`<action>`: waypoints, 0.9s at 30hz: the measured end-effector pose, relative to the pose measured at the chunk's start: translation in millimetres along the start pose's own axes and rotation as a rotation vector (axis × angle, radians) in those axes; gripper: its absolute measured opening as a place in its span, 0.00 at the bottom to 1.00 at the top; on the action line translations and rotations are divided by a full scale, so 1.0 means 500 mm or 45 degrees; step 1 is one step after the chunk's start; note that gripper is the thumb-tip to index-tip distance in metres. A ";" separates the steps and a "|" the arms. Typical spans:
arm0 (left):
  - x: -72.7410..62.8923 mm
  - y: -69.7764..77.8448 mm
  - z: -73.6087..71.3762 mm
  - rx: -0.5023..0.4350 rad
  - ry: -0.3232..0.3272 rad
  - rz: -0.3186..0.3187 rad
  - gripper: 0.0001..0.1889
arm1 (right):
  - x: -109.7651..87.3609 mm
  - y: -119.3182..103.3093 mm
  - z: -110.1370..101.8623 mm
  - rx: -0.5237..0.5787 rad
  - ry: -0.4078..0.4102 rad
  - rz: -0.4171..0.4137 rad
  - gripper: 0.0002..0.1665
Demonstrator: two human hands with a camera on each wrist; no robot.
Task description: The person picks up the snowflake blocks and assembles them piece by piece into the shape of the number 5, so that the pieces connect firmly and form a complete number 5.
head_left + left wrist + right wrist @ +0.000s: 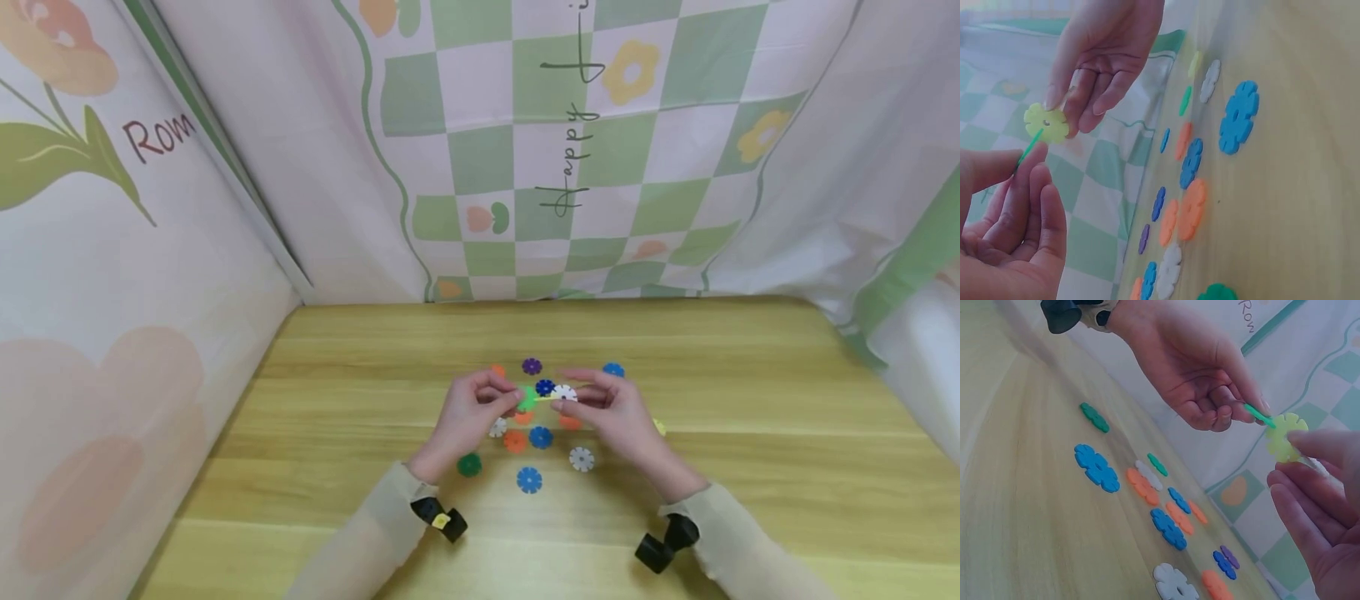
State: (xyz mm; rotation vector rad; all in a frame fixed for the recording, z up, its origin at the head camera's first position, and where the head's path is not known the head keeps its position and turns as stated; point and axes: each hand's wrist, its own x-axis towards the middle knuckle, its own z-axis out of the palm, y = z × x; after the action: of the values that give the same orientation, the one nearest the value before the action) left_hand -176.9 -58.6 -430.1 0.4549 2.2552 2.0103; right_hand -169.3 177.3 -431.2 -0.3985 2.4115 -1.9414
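Over the table, my left hand (474, 410) pinches a bright green notched flower disc (527, 400) between thumb and forefinger. Facing it, my right hand (617, 412) grips a yellow flower disc (1285, 439) by its edge. A white flower disc (564, 392) shows between the right thumb and fingers, partly hidden. In the left wrist view the green disc (1029, 149) is edge-on, its tip overlapping the face of the yellow disc (1047, 122). The two discs stand roughly crosswise. The other fingers of both hands are loosely bent.
Several loose flower discs lie on the wooden table (337, 467) beneath and around the hands: a purple disc (532, 366), a blue disc (529, 480), a dark green disc (469, 465), a white disc (581, 458), an orange disc (515, 441). Printed curtains (480, 167) hang behind.
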 end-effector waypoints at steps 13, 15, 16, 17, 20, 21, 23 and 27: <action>-0.007 -0.008 0.016 -0.011 0.071 -0.024 0.08 | -0.004 0.019 0.006 -0.042 0.047 -0.138 0.06; -0.007 -0.008 0.015 -0.015 0.075 -0.019 0.08 | -0.003 0.020 0.009 -0.047 0.053 -0.149 0.05; -0.008 -0.008 0.014 -0.018 0.077 -0.018 0.08 | -0.003 0.020 0.010 -0.049 0.055 -0.149 0.05; -0.008 -0.007 0.014 -0.023 0.078 -0.017 0.08 | -0.002 0.019 0.011 -0.050 0.058 -0.150 0.05; -0.009 -0.008 0.014 -0.042 0.084 -0.015 0.08 | 0.000 0.016 0.016 -0.047 0.063 -0.154 0.04; -0.009 -0.008 0.014 -0.043 0.087 -0.016 0.08 | 0.000 0.015 0.018 -0.041 0.063 -0.156 0.04; -0.010 -0.009 0.016 -0.046 0.096 -0.021 0.08 | 0.000 0.014 0.020 -0.035 0.062 -0.159 0.04; -0.012 -0.012 0.016 -0.035 0.099 -0.033 0.08 | 0.000 0.014 0.023 -0.027 0.058 -0.160 0.03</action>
State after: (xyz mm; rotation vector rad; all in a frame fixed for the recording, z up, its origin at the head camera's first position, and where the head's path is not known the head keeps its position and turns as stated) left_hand -170.2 -53.1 -437.8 0.3490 2.2618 2.0789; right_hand -168.6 167.5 -440.5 -0.5247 2.4936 -1.9963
